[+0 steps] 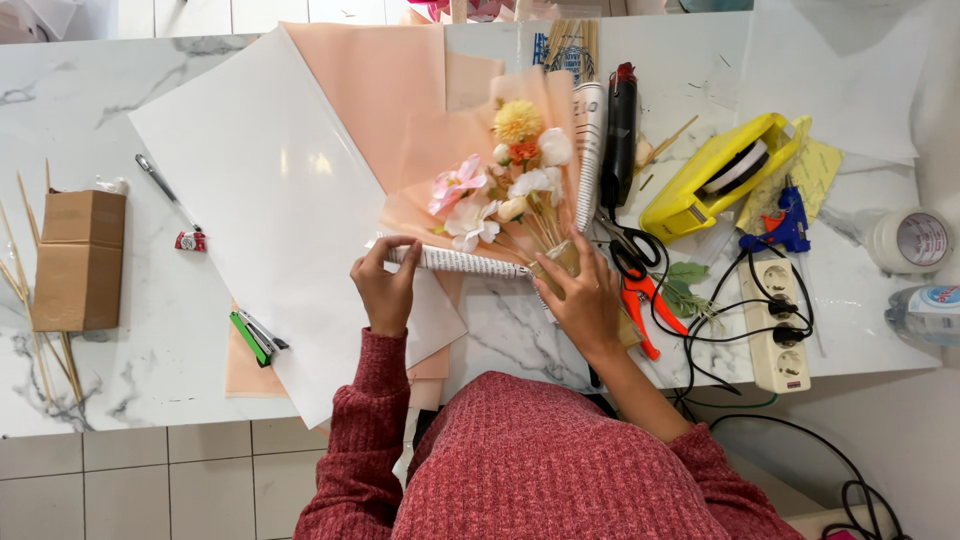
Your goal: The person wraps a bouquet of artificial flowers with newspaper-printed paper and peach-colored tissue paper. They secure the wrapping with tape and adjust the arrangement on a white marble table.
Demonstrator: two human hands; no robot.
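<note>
Looking down from head height at a white marble table [120, 330], a person in a red knitted sweater [540, 460] works on a small bouquet [505, 190] of pink, white and yellow flowers. The bouquet lies near the middle of the table, wrapped in peach paper [400, 110] with a printed newsprint-style sheet [460, 262] folded along its lower edge. The left hand [386, 285] pinches the left end of that printed fold, fingers curled over the edge. The right hand [585, 295] is closed around the flower stems at the base of the bouquet, pressing them against the table. A large white sheet [260, 200] lies under the wrapping to the left. Just right of the bouquet sit black and orange scissors [635, 275], a black tool [620, 130], a yellow tape dispenser [715, 175], a blue glue gun [785, 225] and a white power strip [778, 325] with black cords. Further left are a green stapler [255, 335], a brown cardboard box [80, 258] and thin wooden skewers [25, 270].
</note>
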